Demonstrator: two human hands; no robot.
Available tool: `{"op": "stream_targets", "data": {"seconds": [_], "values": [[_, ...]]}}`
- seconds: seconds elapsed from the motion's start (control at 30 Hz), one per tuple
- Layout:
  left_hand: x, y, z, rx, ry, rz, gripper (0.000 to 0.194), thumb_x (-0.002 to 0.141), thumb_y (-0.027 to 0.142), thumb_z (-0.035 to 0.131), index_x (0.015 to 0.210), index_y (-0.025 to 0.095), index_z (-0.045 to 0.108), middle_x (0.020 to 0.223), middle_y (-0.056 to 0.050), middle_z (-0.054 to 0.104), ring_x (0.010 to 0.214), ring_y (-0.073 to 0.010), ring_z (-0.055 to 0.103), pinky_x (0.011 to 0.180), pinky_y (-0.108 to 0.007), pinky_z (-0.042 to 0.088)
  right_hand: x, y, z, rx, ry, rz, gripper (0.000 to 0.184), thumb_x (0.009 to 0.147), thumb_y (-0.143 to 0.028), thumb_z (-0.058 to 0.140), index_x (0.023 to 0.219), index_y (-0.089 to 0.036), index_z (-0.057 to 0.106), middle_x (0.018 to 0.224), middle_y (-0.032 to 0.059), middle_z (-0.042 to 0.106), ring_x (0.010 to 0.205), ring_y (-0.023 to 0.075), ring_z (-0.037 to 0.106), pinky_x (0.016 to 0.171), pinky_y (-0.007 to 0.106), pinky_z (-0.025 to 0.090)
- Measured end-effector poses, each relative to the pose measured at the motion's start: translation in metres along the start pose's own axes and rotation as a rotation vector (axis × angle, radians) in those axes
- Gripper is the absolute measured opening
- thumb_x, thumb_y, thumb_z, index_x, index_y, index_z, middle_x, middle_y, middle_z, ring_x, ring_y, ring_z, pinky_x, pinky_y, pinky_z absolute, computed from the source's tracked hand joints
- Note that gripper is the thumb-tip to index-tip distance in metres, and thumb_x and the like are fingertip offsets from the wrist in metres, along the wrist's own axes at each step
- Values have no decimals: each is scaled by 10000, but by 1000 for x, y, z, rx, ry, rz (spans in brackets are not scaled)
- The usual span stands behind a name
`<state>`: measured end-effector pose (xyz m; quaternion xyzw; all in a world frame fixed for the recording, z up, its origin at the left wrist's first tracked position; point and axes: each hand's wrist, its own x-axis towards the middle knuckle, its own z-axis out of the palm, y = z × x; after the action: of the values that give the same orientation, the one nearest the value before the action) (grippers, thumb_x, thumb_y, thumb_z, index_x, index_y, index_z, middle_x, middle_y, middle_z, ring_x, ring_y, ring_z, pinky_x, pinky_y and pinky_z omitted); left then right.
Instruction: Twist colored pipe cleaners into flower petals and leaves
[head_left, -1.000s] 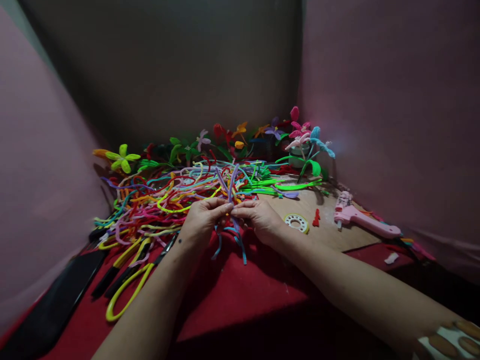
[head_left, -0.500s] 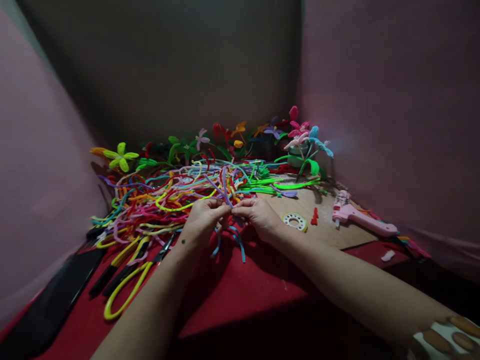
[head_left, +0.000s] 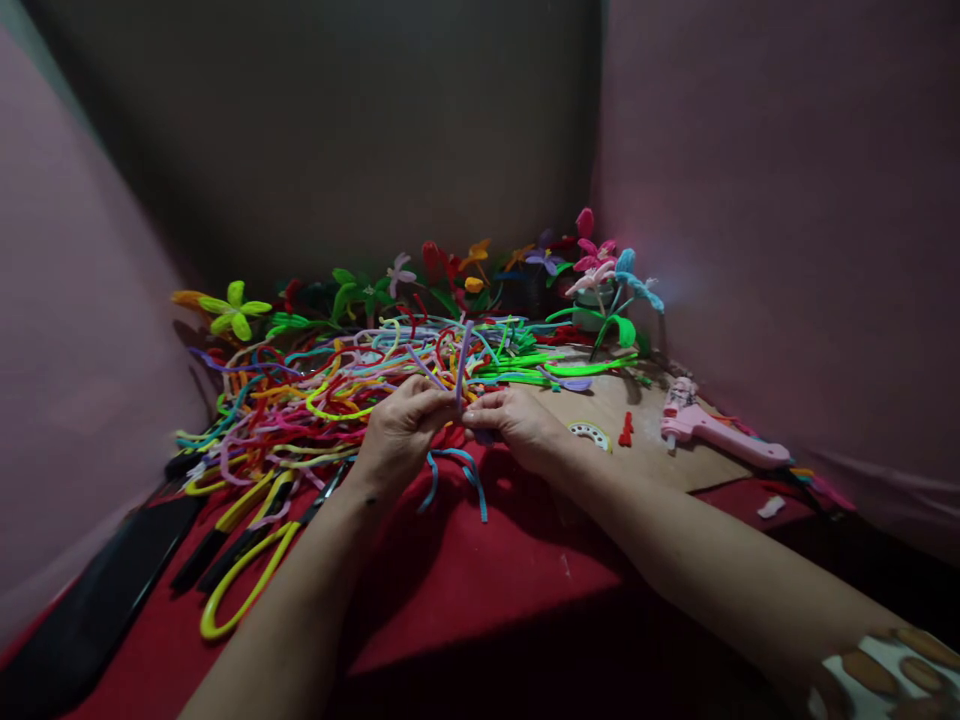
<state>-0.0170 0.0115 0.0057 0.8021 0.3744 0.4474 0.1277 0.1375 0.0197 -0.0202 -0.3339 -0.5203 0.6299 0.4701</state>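
Observation:
Between my two hands is a purple pipe cleaner [head_left: 464,360], its ends sticking up in a V. My left hand [head_left: 409,420] pinches it near the bottom of the V. Close beside, my right hand [head_left: 517,425] has its thumb and fingers pressed together on the purple piece, part of which shows under the fingers. Where exactly the strands cross is hidden by the fingertips. Just below the hands, a bent blue pipe cleaner [head_left: 472,478] lies on the red cloth [head_left: 480,590]. A large heap of multicoloured pipe cleaners [head_left: 300,385] spreads behind and to the left.
Yellow-handled scissors [head_left: 247,580], yellow-and-black pliers [head_left: 225,535] and a black flat object [head_left: 112,600] lie at left. A pink glue gun [head_left: 720,435] and a white tape roll [head_left: 589,435] rest on a brown board [head_left: 652,470]. Pipe-cleaner flowers [head_left: 592,255] stand along the back.
My hands have turned the purple pipe cleaner slightly, so its longer end now leans right. The left wrist has rotated a little. The view has shifted slightly.

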Motion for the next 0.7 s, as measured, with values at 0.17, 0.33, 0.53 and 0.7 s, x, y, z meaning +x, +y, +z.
{"op": "stream_targets", "data": {"seconds": [0.17,0.33,0.53,0.7], "values": [[0,-1,-10,348,-88,190,152,793,244,523,733,196,653,800,-21,529,703,-108,501,601,-208,382,-1,-3,-1,-9,-43,21,83,553,-173,627,508,-111,596,429,-24,511,408,50,373,463,222,250],[-7,8,-15,634,-246,187,183,815,229,455,754,216,627,788,-26,595,718,-132,520,570,-216,329,-3,-8,2,-93,-18,20,59,540,-143,611,492,-117,588,431,-23,514,422,62,393,478,228,282],[-8,21,-17,472,-278,-13,114,706,222,526,635,188,608,592,-10,544,534,-119,451,504,-228,269,-7,-7,7,-409,-32,-100,97,614,-155,582,520,-133,578,471,-22,517,468,77,423,495,223,323],[0,22,-19,-218,-278,-620,101,591,233,571,536,148,568,434,39,417,398,-70,333,424,-217,229,-19,-4,13,-928,127,-706,140,733,-132,503,618,-147,583,601,30,576,603,123,480,610,261,361]]}}
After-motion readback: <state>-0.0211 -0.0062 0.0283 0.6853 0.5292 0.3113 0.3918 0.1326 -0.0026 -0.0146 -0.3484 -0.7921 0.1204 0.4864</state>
